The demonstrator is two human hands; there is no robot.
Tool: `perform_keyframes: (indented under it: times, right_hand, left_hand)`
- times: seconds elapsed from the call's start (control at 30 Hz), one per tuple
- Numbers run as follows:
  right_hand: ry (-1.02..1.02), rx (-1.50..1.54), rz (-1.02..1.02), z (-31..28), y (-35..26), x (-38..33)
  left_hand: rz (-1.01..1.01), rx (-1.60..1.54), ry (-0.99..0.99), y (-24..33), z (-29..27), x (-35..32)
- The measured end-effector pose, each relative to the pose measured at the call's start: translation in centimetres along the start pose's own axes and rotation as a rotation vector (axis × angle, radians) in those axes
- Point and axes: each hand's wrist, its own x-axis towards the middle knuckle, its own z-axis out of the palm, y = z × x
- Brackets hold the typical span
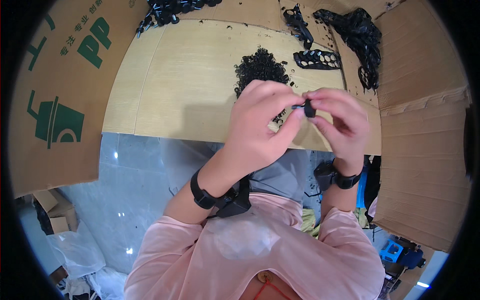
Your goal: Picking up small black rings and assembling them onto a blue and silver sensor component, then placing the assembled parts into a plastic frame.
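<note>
Above the table's near edge, both hands meet at a black-headed bolt (310, 109) with a short metal shank. My right hand (345, 120) grips its round black head between thumb and fingers. The thumb and forefinger of my left hand (262, 112) pinch around the shank, which points left. Whether a small part sits on the shank there is hidden by the fingertips. Just beyond my left hand lies a heap of small black rings or clips (257, 67), partly covered by that hand.
More black-headed bolts (170, 12) are piled at the far left. A black holed plastic strip (317, 60) with a few bolts, a narrow black part (298, 25) and a crumpled black bag (362, 37) lie far right. Cardboard walls (65, 100) flank the wooden table (175, 75).
</note>
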Motion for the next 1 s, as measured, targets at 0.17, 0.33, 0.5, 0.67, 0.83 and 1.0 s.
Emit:
perform_keyframes:
  times: [0.17, 0.33, 0.5, 0.67, 0.83, 1.0]
  right_hand:
    - [-0.019, -0.124, 0.087, 1.7, -0.1, -3.3]
    - [-0.019, -0.081, 0.151, 2.8, 0.2, -6.4]
    - [0.046, -0.068, 0.228, 3.9, -0.5, -9.8]
    - [0.005, 0.000, 0.339, 5.5, -1.3, -13.6]
    - [-0.133, 0.041, 0.294, 7.3, -1.4, -17.4]
    - [-0.152, 0.000, 0.258, 7.8, -2.4, -17.5]
  left_hand:
    - [-0.051, 0.156, -0.084, 0.1, 0.1, -3.2]
    - [-0.032, 0.293, -0.146, 0.2, 1.0, -6.3]
    - [-0.227, 0.085, -0.232, 1.0, 1.0, -8.2]
    - [-0.440, 0.039, -0.396, 1.7, 0.3, -11.1]
    - [-0.577, 0.064, -0.459, 2.4, -0.4, -15.8]
    - [-0.569, 0.123, -0.391, 3.1, -0.9, -16.6]
